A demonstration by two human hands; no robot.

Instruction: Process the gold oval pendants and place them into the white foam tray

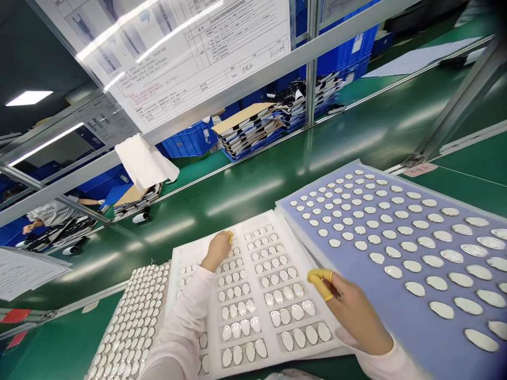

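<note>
My left hand (217,249) reaches over the upper middle of a white foam tray (252,295), its fingertips down at one of the slots. A yellow finger cot shows on it, and its fingers look pinched; what they hold is hidden. Closer to me, my right hand (354,306) hovers where the tray's right edge meets a blue-violet sheet (348,279). Its thumb and fingers, in yellow cots, are drawn together, and I cannot make out anything between them. Oval, mirror-like pieces (299,338) stand in rows in the tray slots. Similar loose oval pieces (441,310) lie spaced over the sheet.
Left of the tray is a panel (130,316) packed with ovals. A metal rail (245,95) with a posted instruction sheet (190,58) crosses above the green bench (253,190). Behind stand stacked cardboard layers (249,129) and a blue bin (188,140). Another person (51,214) works far left.
</note>
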